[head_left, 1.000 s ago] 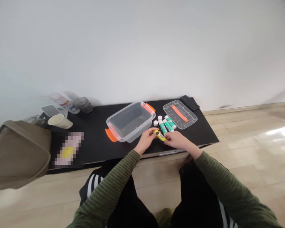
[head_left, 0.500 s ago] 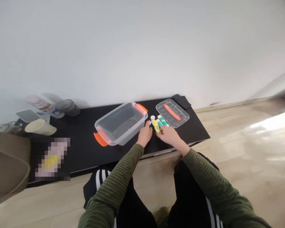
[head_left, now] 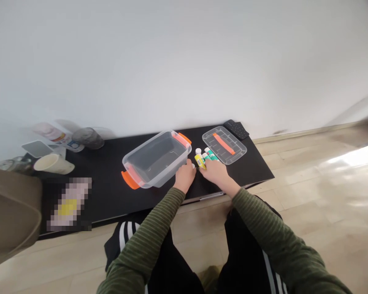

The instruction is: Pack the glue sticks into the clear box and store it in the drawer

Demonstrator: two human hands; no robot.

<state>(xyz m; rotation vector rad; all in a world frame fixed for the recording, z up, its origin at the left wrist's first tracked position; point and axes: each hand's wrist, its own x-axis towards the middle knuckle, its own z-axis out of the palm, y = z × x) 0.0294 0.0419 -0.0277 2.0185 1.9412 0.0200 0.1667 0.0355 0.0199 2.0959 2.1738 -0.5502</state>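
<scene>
Well, the person's right hand has its fingers clamped on the lower end of a slim yellow tube with a white label, which lies tilted beside several green-and-white cylindrical tubes. A small round white cap sits just beyond the yellow one. The left hand is lowered near the clear plastic box with orange handles, its fingertips by another small white piece; from here I can't tell whether they grip it. To the right, a clear plastic lid with an orange strap lies on the long black table.
</scene>
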